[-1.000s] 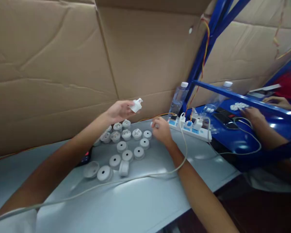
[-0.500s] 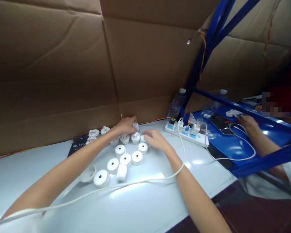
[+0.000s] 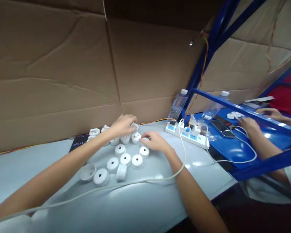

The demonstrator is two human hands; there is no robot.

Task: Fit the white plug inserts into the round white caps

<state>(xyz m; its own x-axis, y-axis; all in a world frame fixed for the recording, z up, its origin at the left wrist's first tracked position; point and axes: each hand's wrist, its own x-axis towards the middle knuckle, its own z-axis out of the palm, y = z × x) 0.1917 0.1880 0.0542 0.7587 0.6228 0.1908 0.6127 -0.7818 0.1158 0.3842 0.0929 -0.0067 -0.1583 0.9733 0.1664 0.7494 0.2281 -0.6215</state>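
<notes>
Both hands work the cluster of white round caps (image 3: 125,159) near the tabletop's (image 3: 140,204) far edge, by the cardboard wall (image 3: 63,81). Left hand (image 3: 122,125) is curled, fingertips down on a white plug part (image 3: 134,127) in the back row; looks like a pinch, though the fingers hide most of it. Right hand (image 3: 154,142) lies flat just right of the cluster, fingers loosely together, tips touching a cap (image 3: 145,139) at the row's right end. That cap lies left of and just past the right fingertips, so the right hand is nearer it; the left is nearer the back row. The caps are round, with no long axis. A white cable (image 3: 140,183) crosses the near side over the right wrist. A power strip (image 3: 187,134) sits at the far right corner.
</notes>
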